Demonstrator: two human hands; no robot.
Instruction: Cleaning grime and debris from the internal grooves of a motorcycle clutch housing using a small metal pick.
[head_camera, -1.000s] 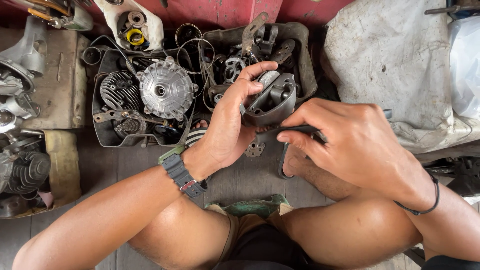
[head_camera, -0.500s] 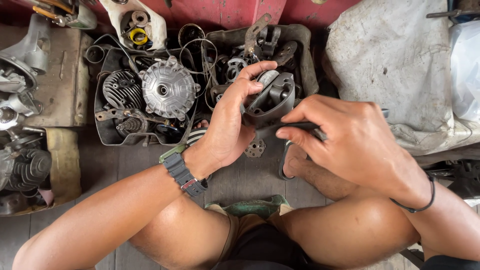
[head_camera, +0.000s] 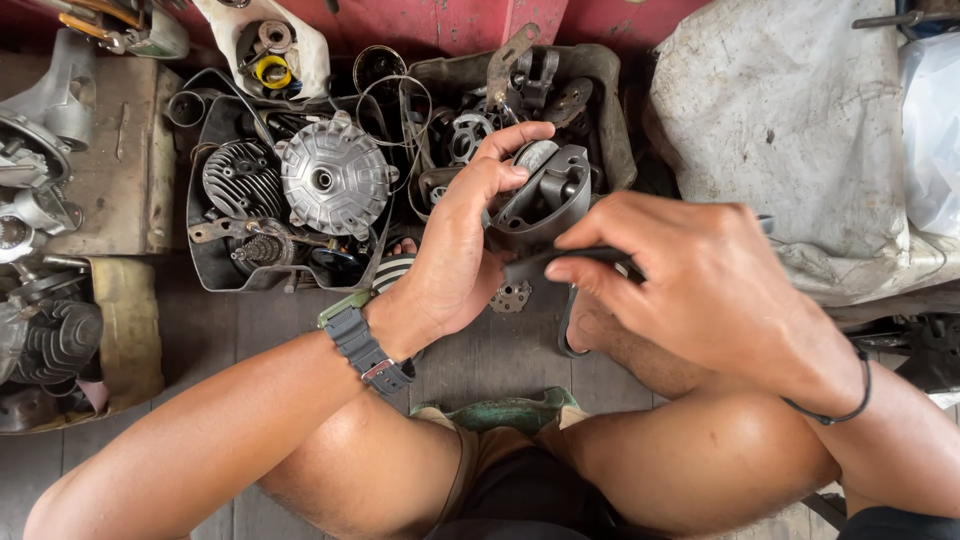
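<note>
Metal housing (head_camera: 540, 200), a grey cast part with a hollow inside, sits in our left hand (head_camera: 455, 255) in front of us, lifted above the floor and above the trays of parts. We close the left fingers around its rim, with the thumb on the near side and the fingertips over the top edge, so the open side turns toward our right hand (head_camera: 700, 280). It seems we hold it this way so the tool can reach inside.

Our right hand is closed in a pinch on a thin dark tool (head_camera: 570, 262), and the tip of the tool touches the lower edge of the housing. What kind of tool it is, we cannot tell, because the hand covers most of it.

We sit low with our knees spread, so both hands work between them. Just under the housing a small toothed disc (head_camera: 511, 297) lies on the floor. Further away a black tray (head_camera: 205, 262) keeps a round finned hub (head_camera: 330, 180) and a ribbed cylinder (head_camera: 238, 178), and a second tray (head_camera: 605, 110) holds smaller pieces. To the right lies a dirty white cloth (head_camera: 800, 140).
</note>
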